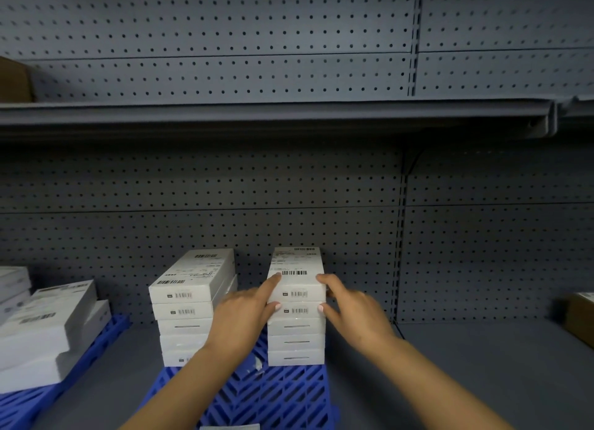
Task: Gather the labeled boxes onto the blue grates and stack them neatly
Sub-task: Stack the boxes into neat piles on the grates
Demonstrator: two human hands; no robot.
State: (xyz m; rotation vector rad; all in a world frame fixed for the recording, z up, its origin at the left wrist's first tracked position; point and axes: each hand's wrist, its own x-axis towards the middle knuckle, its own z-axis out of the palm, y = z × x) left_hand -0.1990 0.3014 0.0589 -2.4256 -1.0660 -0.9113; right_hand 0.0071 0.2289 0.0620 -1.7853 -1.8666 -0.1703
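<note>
Two stacks of several white labeled boxes stand on a blue grate (273, 394) in the middle of the grey shelf. My left hand (247, 314) and my right hand (350, 307) grip the top box (297, 269) of the right stack (295, 343) from either side, fingers on its top edge and thumbs under its front. The top box sits roughly square on the stack. The left stack (188, 307) has its two upper boxes turned askew. A third pile of white boxes (48, 326) lies on another blue grate (29, 404) at the far left.
A grey pegboard wall backs the shelf, and an upper shelf edge (289, 114) overhangs it. A brown carton (578, 317) sits at the right edge of the shelf, another brown carton (13, 79) on the upper shelf at left. Bare grey shelf lies right of the middle grate.
</note>
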